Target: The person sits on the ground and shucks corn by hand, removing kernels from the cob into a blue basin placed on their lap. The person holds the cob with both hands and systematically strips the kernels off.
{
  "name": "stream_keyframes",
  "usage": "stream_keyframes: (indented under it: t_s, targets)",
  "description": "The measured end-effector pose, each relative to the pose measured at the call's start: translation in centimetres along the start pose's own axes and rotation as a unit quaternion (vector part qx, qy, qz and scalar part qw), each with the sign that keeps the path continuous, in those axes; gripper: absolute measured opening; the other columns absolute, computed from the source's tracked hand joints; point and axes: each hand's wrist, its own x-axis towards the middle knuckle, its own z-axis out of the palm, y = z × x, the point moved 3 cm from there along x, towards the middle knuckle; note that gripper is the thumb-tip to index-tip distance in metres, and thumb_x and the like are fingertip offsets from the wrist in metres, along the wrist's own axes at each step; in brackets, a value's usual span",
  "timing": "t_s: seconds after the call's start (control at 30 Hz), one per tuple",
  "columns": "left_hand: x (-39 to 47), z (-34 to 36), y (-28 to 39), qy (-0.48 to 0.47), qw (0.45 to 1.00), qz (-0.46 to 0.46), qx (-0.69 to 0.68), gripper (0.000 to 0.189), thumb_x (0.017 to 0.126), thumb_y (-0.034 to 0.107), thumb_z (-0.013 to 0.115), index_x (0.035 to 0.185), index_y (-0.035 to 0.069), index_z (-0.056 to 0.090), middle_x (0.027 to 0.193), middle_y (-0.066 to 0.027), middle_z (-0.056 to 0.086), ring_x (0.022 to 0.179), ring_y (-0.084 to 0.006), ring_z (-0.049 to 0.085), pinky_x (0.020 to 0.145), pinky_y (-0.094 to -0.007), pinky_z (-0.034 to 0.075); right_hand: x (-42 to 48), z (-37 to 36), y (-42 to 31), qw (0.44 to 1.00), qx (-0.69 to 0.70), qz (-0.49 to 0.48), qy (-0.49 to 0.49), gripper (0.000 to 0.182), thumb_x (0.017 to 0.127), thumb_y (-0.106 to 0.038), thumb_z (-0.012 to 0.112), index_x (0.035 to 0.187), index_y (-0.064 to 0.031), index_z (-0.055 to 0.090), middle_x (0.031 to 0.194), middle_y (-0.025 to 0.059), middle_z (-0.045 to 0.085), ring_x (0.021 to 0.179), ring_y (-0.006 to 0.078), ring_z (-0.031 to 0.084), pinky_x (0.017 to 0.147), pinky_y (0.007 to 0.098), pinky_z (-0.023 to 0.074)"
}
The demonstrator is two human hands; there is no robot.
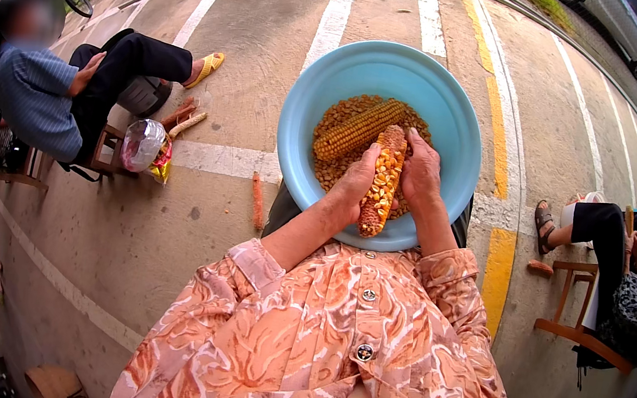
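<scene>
A partly shelled corn cob [381,187] is held between my two hands, over a light blue plastic basin [465,141] on my lap. My left hand [358,174] grips the cob's side on the picture's left; my right hand [421,168] holds its other side, with the thumb near the top. Yellow kernels remain along the middle, while both ends show bare reddish cob. Behind my hands, a fuller corn cob [354,133] lies on loose corn kernels [364,105] in the basin.
A bare cob [257,200] lies on the concrete at left. Further left, a seated person [38,92] is near a plastic bag [142,146] and more cobs [187,123]. Another seated person [606,238] is at right, on a wooden chair [569,329].
</scene>
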Motion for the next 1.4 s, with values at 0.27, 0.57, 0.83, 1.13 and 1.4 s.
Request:
stream_keyframes:
  t_s: [0.27,0.57,0.83,1.13,1.4]
  targets:
    - [0.0,0.1,0.0,0.014,1.000,0.002,-0.004,0.043,0.093,0.047,0.030,0.109,0.010,0.047,0.085,-0.0036,0.058,0.067,-0.0162,0.060,0.051,-0.0327,0.055,0.6,-0.7,0.7,0.996,-0.076,-0.032,0.024,0.024,0.087,-0.013,0.053,0.101,0.0054,0.059,0.090,0.0092,0.062,0.081,0.0155,0.059,0.072,0.0267,0.0491]
    - [0.1,0.0,0.0,-0.009,1.000,0.001,-0.030,0.043,0.093,0.045,0.030,0.107,0.009,0.048,0.081,-0.0056,0.058,0.061,-0.0179,0.060,0.048,-0.0324,0.055,0.1,-0.4,0.6,1.000,-0.006,-0.007,-0.030,0.025,0.087,-0.012,0.053,0.104,0.0061,0.057,0.094,0.0106,0.062,0.081,0.0153,0.059,0.072,0.0273,0.0497]
    - [0.1,-0.2,0.0,-0.022,0.999,0.001,-0.046,0.042,0.094,0.044,0.028,0.107,0.010,0.048,0.084,-0.0058,0.060,0.064,-0.0169,0.061,0.048,-0.0323,0.055,0.5,-0.9,1.1,0.994,0.098,0.032,0.020,0.032,0.087,-0.013,0.054,0.111,0.0076,0.053,0.099,0.0107,0.060,0.084,0.0137,0.057,0.074,0.0259,0.0482]
    - [0.1,0.1,0.1,0.004,0.998,0.014,-0.057,0.045,0.093,0.047,0.027,0.107,0.009,0.048,0.083,-0.0060,0.058,0.061,-0.0183,0.060,0.047,-0.0319,0.054,-0.1,-0.5,1.0,0.998,-0.044,-0.018,-0.029,0.039,0.086,-0.014,0.054,0.116,0.0106,0.048,0.103,0.0142,0.059,0.088,0.0147,0.058,0.076,0.0242,0.0475]
    - [0.4,-0.7,-0.1,-0.008,0.999,0.021,-0.042,0.043,0.094,0.046,0.028,0.108,0.011,0.048,0.082,-0.0047,0.060,0.065,-0.0169,0.061,0.054,-0.0341,0.055,-1.1,0.8,-0.2,0.987,-0.143,-0.066,-0.023,0.036,0.086,-0.013,0.053,0.112,0.0116,0.051,0.098,0.0126,0.061,0.085,0.0133,0.058,0.071,0.0241,0.0477]
